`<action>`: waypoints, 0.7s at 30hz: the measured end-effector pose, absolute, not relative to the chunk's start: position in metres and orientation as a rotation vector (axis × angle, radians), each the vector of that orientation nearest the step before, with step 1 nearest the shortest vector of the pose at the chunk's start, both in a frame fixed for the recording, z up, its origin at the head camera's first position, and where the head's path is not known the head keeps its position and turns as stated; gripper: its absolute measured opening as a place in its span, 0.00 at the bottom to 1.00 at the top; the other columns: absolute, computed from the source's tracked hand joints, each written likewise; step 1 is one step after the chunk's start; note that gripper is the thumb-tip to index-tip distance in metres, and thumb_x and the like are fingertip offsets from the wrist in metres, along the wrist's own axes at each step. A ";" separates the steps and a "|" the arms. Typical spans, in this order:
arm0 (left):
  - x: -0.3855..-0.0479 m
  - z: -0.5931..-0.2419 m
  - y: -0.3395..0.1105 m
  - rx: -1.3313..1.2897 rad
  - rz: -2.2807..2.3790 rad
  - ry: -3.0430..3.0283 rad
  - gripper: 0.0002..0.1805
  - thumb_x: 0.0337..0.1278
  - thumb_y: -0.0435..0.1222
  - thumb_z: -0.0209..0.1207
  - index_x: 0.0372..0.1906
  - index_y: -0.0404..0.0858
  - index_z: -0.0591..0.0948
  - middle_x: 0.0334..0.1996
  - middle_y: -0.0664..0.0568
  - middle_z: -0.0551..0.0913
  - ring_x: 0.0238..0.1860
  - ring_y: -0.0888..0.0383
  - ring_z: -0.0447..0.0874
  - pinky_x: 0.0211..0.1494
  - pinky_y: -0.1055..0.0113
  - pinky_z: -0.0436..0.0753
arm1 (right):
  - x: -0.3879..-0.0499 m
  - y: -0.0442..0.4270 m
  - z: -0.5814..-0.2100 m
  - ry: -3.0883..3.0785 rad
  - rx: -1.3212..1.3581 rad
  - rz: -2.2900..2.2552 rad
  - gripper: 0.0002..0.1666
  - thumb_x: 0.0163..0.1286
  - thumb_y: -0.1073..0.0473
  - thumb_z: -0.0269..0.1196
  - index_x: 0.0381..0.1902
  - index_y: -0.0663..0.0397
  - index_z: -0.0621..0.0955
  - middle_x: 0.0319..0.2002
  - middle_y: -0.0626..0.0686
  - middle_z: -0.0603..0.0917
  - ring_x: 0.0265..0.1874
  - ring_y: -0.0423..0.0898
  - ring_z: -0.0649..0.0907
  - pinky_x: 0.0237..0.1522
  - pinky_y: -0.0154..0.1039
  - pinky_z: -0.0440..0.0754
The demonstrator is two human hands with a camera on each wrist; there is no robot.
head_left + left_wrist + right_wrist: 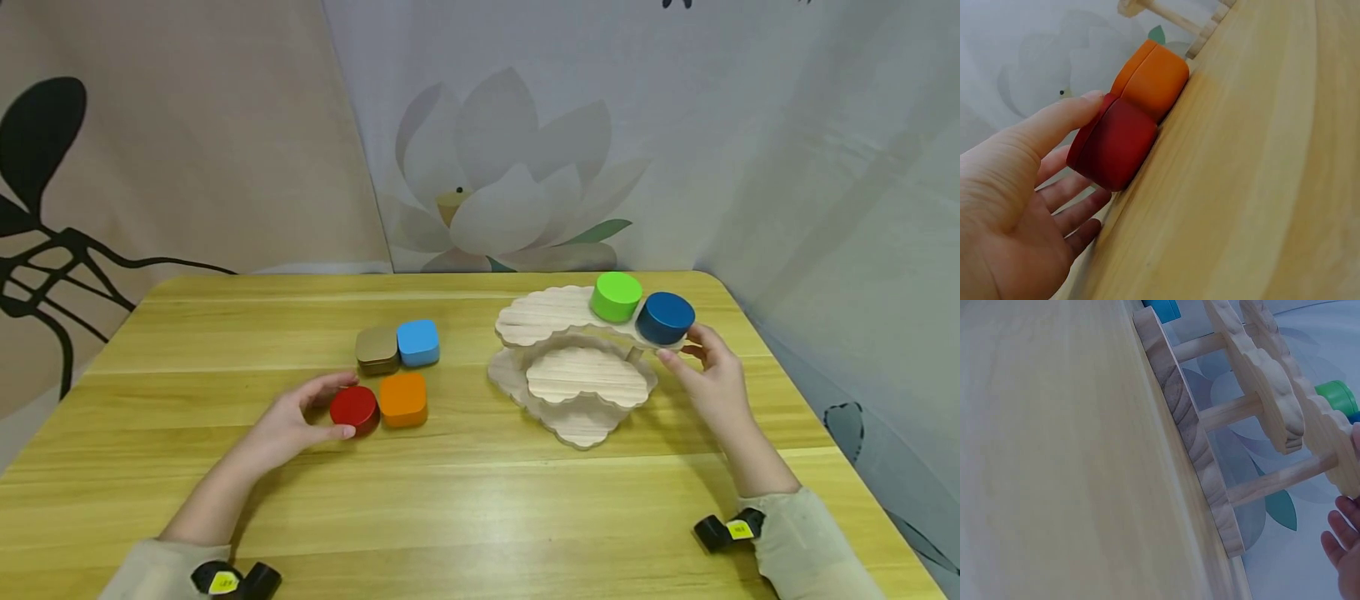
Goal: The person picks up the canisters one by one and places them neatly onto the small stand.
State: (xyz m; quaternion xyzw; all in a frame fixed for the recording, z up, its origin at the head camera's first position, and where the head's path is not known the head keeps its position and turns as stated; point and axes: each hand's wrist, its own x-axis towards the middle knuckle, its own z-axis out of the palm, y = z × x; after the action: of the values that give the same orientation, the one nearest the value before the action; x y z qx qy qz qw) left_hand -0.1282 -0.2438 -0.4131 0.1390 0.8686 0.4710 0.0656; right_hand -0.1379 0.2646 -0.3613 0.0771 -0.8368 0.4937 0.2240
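Observation:
On the table, my left hand (pixel 288 425) has its thumb and fingers around the red round block (pixel 355 410), which touches the orange block (pixel 403 400). In the left wrist view the thumb rests at the red block's (pixel 1113 147) top edge. My right hand (pixel 712 375) pinches the right end of the upper tier of a wooden cloud-shaped stand (pixel 543 317), beside the dark blue round block (pixel 665 317). A green round block (pixel 617 297) sits on the same tier. In the right wrist view, dowels join the stand's tiers and my fingers (pixel 1341 531) are at its edge.
Behind the red and orange blocks stand an olive-brown block (pixel 377 349) and a light blue block (pixel 418 342), side by side. The wooden table (pixel 480 517) ends at the back against a printed cloth with a flower.

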 end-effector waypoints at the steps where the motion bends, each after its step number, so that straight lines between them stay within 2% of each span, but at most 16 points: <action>1: -0.128 -0.414 -0.244 0.415 1.420 2.618 0.39 0.48 0.42 0.71 0.66 0.38 0.70 0.59 0.47 0.75 0.56 0.48 0.71 0.57 0.54 0.69 | -0.138 0.265 -0.361 -2.309 0.214 1.364 0.23 0.63 0.73 0.63 0.55 0.76 0.73 0.45 0.34 0.73 0.46 0.34 0.72 0.51 0.28 0.71; 4: -0.128 -0.415 -0.244 0.410 1.430 2.600 0.39 0.48 0.42 0.71 0.66 0.38 0.70 0.59 0.46 0.75 0.57 0.48 0.70 0.58 0.53 0.69 | -0.138 0.265 -0.362 -2.304 0.220 1.364 0.23 0.63 0.74 0.63 0.55 0.76 0.73 0.45 0.34 0.73 0.46 0.34 0.72 0.51 0.28 0.71; 10: -0.126 -0.416 -0.244 0.392 1.439 2.566 0.38 0.49 0.42 0.71 0.66 0.38 0.70 0.61 0.43 0.73 0.59 0.44 0.68 0.60 0.45 0.65 | -0.138 0.264 -0.361 -2.309 0.219 1.359 0.23 0.63 0.73 0.63 0.55 0.76 0.73 0.45 0.34 0.73 0.46 0.33 0.72 0.51 0.28 0.71; 21: -0.125 -0.417 -0.244 0.383 1.454 2.570 0.37 0.50 0.41 0.71 0.66 0.38 0.71 0.58 0.46 0.75 0.56 0.47 0.71 0.58 0.48 0.68 | -0.136 0.264 -0.359 -2.326 0.195 1.362 0.24 0.64 0.72 0.63 0.56 0.75 0.72 0.45 0.36 0.73 0.45 0.34 0.72 0.51 0.26 0.70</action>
State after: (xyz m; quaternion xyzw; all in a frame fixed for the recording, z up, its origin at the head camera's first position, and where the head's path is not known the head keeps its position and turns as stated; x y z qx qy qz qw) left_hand -0.1253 -0.2436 -0.4172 0.1281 0.8603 0.4866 0.0818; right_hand -0.1364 0.2637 -0.3585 0.0704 -0.8399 0.4920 0.2179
